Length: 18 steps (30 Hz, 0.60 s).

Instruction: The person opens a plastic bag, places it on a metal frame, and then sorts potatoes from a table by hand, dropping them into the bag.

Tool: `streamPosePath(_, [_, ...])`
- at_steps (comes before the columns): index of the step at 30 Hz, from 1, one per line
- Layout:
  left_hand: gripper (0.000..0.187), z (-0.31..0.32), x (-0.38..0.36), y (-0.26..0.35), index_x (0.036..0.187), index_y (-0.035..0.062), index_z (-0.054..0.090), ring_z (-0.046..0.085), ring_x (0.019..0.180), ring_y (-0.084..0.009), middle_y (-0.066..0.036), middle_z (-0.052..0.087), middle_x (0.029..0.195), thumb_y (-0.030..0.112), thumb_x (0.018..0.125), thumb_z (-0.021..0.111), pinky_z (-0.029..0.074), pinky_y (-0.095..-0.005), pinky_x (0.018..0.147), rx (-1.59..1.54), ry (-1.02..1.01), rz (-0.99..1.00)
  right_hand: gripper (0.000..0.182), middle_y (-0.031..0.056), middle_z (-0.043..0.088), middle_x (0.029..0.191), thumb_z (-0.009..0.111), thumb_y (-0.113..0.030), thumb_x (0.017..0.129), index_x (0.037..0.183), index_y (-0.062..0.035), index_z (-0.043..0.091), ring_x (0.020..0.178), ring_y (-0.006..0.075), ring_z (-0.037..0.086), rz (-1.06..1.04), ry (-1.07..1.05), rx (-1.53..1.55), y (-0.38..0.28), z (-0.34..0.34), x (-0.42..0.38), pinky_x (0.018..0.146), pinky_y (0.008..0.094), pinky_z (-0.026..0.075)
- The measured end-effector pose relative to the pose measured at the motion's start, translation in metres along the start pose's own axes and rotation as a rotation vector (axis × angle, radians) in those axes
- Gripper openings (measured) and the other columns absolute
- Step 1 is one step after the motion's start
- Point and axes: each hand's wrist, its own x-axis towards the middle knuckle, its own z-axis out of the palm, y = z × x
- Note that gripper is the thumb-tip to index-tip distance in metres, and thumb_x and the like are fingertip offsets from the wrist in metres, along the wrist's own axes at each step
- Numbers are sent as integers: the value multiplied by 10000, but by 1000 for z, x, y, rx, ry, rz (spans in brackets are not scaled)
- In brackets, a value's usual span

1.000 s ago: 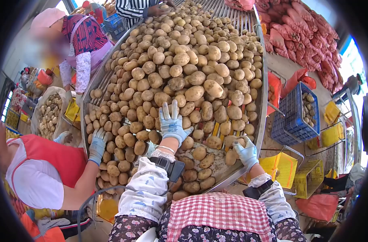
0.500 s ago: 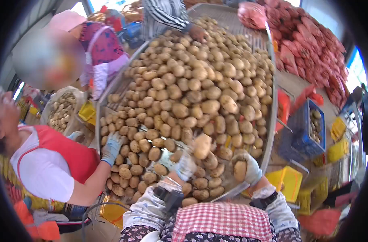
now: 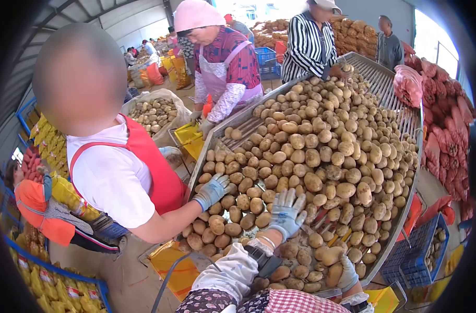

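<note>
A big heap of potatoes (image 3: 321, 151) lies on a metal sorting table with raised rims (image 3: 405, 214). My left hand (image 3: 287, 213), in a pale grey-blue glove, rests on the heap near its front part with the fingers spread and nothing in them. Lower right, close to the table's front edge, my right hand (image 3: 348, 273) is gloved and curled against a potato (image 3: 333, 274). Its fingers are partly hidden behind the potatoes. Beside my left hand, a co-worker's gloved hand (image 3: 212, 192) touches potatoes at the table's left rim.
A co-worker in a red apron (image 3: 154, 172) leans over the left rim. Two more people stand farther along that side. A white sack of potatoes (image 3: 153, 112) is at the left, a yellow bin (image 3: 178, 266) below the front edge, and a blue crate (image 3: 415, 253) at the right.
The view has swung up and left, showing more of the hall. My left hand has opened and spread over the potatoes. A tan potato near it is no longer distinguishable. My right hand stays by the front edge.
</note>
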Motion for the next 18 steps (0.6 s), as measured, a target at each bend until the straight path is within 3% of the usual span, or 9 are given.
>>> streamPosePath(4, [681,6,-27,-21,1421,205,360,231,1338,-463,-325,210,1444,526,842,518,101,-551,1114,0,-248,-55,583,175,550,1232,584,-456,885,1277,-42,460,1117,321,553,-41,47,105,1,-1,-7,943,476,472])
streamPosePath(6, [652,-5,-52,-6,1393,214,408,158,1363,-468,-311,181,1462,553,844,504,79,-564,1112,-24,-330,-28,576,169,552,1231,588,-457,882,1271,-50,467,1111,323,555,-42,105,123,8,-18,-12,940,472,473])
streamPosePath(7, [636,-14,-63,-3,1377,205,431,158,1362,-471,-292,183,1470,550,847,500,81,-569,1111,49,-478,119,569,164,554,1229,592,-459,879,1266,-58,473,1104,326,557,-17,132,129,8,-26,-10,937,468,474])
streamPosePath(13, [716,-14,-136,2,1424,217,350,158,1348,-500,-228,123,1505,598,832,480,119,-596,1093,-116,-485,146,527,152,591,1177,590,-447,881,1237,-67,504,1082,323,565,-44,144,188,16,-30,-1,931,480,461])
streamPosePath(15, [727,-13,-137,0,1425,220,349,154,1345,-505,-221,123,1504,605,824,485,123,-596,1091,-109,-449,141,513,124,562,1210,520,-413,911,1257,-37,477,1073,258,569,-41,78,145,12,-13,-7,940,367,467])
streamPosePath(18, [802,-17,-115,9,1452,225,288,97,1369,-486,-193,99,1516,640,799,500,122,-596,1089,-32,-554,146,495,110,566,1189,525,-408,906,1255,-59,480,1015,247,577,-66,83,186,16,-1,-7,890,358,474])
